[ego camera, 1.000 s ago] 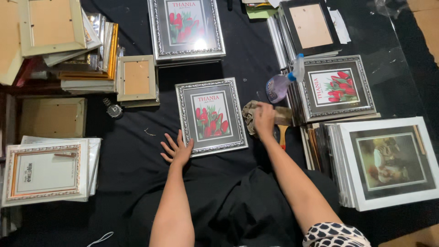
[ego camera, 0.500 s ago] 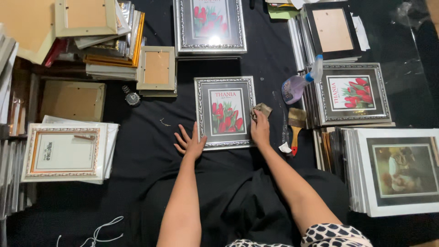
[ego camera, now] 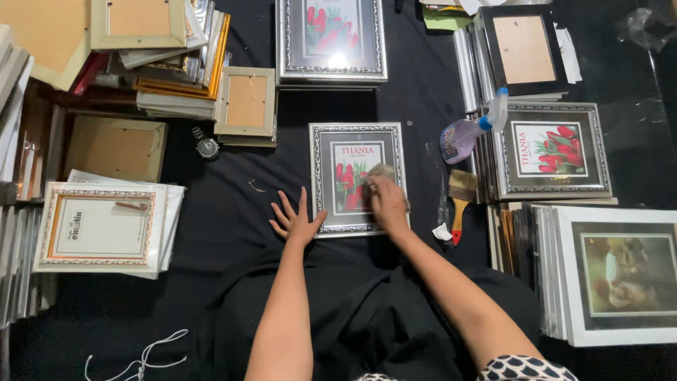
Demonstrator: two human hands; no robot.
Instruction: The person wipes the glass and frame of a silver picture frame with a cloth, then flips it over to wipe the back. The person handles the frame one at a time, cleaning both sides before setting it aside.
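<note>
A silver-framed picture of red tulips (ego camera: 344, 149) lies flat on the black cloth in front of me. My right hand (ego camera: 388, 202) presses a crumpled grey rag (ego camera: 381, 171) onto its glass near the right side. My left hand (ego camera: 295, 220) rests flat with fingers spread on the cloth, touching the frame's lower left corner.
A spray bottle (ego camera: 465, 134) and a paintbrush (ego camera: 461, 197) lie right of the frame. Stacks of frames stand at the right (ego camera: 557, 149), far right (ego camera: 620, 275), top (ego camera: 331, 39) and left (ego camera: 102, 226). A wristwatch (ego camera: 206, 146) lies left of the frame.
My right hand has slid with the rag from the frame's right edge onto the glass. My left hand stays at the lower left corner. The view has shifted a little.
</note>
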